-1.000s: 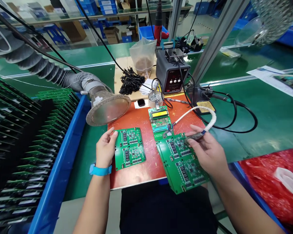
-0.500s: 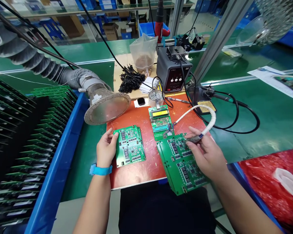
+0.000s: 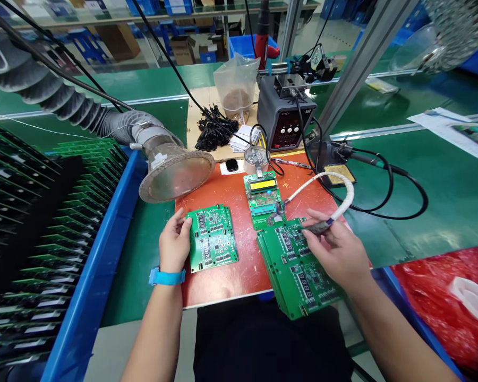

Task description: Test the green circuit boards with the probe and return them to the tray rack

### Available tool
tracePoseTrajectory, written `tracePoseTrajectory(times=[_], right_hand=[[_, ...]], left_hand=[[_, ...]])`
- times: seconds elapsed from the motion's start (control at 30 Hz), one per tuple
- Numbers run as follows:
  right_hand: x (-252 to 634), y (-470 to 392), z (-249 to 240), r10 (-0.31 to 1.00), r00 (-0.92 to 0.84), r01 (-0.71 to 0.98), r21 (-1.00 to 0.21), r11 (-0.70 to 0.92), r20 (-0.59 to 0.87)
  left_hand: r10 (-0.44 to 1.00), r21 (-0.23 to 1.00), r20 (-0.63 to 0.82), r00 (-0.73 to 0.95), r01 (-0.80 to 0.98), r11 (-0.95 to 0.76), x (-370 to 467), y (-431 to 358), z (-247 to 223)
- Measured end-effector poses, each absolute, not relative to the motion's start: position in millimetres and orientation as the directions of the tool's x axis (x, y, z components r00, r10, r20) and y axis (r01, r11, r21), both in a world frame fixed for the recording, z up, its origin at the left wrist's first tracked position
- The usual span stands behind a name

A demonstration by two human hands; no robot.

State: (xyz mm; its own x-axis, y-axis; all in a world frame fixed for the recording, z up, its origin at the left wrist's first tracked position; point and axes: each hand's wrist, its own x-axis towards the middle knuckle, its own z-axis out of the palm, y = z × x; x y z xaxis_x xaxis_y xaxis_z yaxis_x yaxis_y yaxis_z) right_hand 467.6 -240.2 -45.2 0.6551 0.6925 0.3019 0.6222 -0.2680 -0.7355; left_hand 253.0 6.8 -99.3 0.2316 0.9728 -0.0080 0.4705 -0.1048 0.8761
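My left hand (image 3: 174, 242) grips the left edge of a small green circuit board (image 3: 213, 237) lying on the orange mat (image 3: 239, 201). My right hand (image 3: 336, 249) pinches a dark probe plug (image 3: 317, 227) on a white wrapped cable (image 3: 334, 183), over a stack of larger green boards (image 3: 297, 268) at the mat's front right corner. The cable runs to a small programmer board with a yellow display (image 3: 263, 199) between the two.
A blue bin (image 3: 87, 297) on the left holds several upright boards. A fume hose funnel (image 3: 175, 172) hangs over the mat's back left. Behind stand a soldering station (image 3: 284, 116), an iron with black cable (image 3: 366, 159), a plastic bag (image 3: 237, 87), black parts (image 3: 215, 130). Red cloth (image 3: 442, 297) lies right.
The small board under my left hand shifted slightly up and away. My right hand with the plug stayed over the stack, lowering a little.
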Motion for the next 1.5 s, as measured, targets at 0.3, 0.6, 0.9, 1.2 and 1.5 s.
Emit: tracePoseTrajectory(times=[0.3,0.6,0.9,1.2,1.5], right_hand=[[469.8,-243.9,-45.5,0.717,0.662,0.541,-0.801,-0.256,0.219],[469.8,-242.3,-46.6,0.719,0.66,0.541,-0.802,-0.254,0.217],[469.3,-243.6,-47.5,0.725,0.659,0.534,-0.803,-0.263,0.201],[469.7,-243.2,-47.6,0.728,0.653,0.541,-0.801,-0.255,0.209],[468.4,-241.9,-44.6,0.73,0.647,0.552,-0.796,-0.248,0.221]], left_hand=[[0.981,0.934,-0.02,0.193,0.353,-0.05,255.2,4.7,-101.3],[0.972,0.922,0.013,0.236,0.374,-0.103,258.0,2.2,-106.7],[0.924,0.745,0.286,0.255,0.547,-0.382,259.1,-7.4,-90.7],[0.739,0.288,-0.04,0.673,0.716,-0.636,290.1,-52.4,-74.2],[0.728,0.121,0.041,0.685,0.72,-0.684,295.7,-56.1,-81.6]])
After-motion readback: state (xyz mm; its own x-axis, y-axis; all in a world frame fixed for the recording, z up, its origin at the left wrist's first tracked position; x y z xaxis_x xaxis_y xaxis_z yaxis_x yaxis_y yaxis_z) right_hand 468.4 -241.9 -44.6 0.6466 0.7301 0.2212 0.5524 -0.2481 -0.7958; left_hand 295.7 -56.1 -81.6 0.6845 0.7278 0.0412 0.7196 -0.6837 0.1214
